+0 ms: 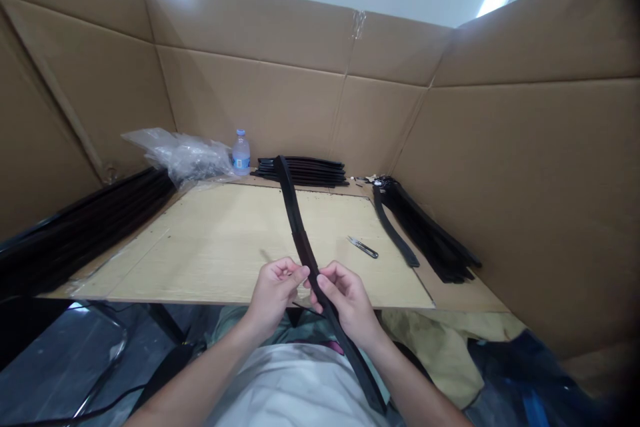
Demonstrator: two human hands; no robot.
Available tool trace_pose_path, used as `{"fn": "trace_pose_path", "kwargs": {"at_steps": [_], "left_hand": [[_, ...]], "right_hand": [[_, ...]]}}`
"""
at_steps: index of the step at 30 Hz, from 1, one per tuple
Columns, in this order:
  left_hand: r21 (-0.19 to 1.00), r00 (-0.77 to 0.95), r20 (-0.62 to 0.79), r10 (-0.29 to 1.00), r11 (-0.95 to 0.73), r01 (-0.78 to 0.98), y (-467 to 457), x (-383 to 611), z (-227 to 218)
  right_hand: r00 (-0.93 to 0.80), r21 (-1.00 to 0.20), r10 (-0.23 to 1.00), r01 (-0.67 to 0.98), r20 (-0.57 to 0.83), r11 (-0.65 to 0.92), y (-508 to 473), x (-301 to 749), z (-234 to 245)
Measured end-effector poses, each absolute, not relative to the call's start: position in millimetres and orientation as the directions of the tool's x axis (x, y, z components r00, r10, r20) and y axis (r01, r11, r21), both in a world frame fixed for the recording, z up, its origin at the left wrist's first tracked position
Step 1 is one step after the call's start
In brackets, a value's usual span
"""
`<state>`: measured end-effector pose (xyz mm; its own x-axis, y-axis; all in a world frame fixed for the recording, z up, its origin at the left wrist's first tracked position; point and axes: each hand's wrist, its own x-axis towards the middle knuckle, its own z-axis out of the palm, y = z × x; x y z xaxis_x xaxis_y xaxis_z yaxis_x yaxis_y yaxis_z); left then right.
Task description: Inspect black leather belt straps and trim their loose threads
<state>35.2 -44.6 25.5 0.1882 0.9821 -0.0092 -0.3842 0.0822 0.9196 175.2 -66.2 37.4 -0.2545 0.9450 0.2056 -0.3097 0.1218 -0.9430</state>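
A long black strip (303,247), rubber or plastic by its look, runs slantwise from the back of the table down past its front edge over my lap. Both hands pinch it around its middle. My left hand (278,288) grips its left edge between thumb and fingers. On the opposite edge, my right hand (346,293) is closed with the thumb on top of the strip. A slightly wider dark section lies just above my fingers. Thread snips (363,247) lie on the board to the right of my hands.
Black strips are piled at the left (95,220), the back (305,171) and the right (425,230). One single strip (393,227) lies beside the right pile. A water bottle (241,153) and clear plastic bags (190,155) stand at the back left. Cardboard walls (260,93) surround the table.
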Motion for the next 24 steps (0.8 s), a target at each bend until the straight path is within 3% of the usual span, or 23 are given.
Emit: {"fn": "trace_pose_path", "kwargs": {"at_steps": [18, 24], "left_hand": [[0.87, 0.349, 0.041, 0.936, 0.138, -0.473, -52.6, 36.4, 35.3], [0.879, 0.309, 0.034, 0.951, 0.118, -0.461, -52.4, 35.5, 35.5]], "right_hand": [[-0.202, -0.949, 0.958, -0.283, 0.202, 0.14, -65.7, 171.5, 34.6], [-0.208, -0.951, 0.955, -0.269, 0.211, 0.151, -71.0, 170.2, 39.0]]}}
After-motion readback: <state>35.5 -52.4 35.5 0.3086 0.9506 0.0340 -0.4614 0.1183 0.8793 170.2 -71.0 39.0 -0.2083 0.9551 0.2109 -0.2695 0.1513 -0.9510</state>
